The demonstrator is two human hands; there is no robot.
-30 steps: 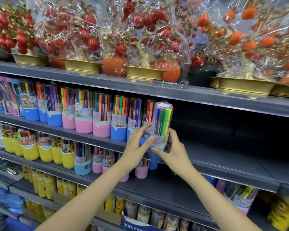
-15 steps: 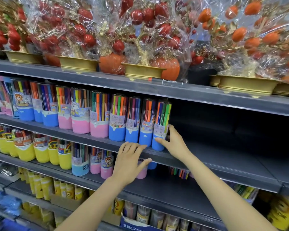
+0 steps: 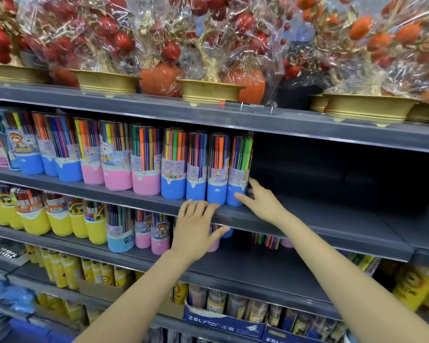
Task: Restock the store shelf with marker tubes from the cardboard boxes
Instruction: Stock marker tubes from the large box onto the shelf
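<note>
While my right hand (image 3: 263,203) steadies the rightmost marker tube (image 3: 239,169) at its blue base, fingers relaxed around nothing, it stands upright on the shelf (image 3: 332,219), long axis vertical, closing the row. My left hand (image 3: 196,229) rests spread on the shelf's near edge for balance.

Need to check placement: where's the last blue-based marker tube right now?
Head view, centre: the blue-based marker tube ends the middle shelf row, the right hand touching its base.
</note>
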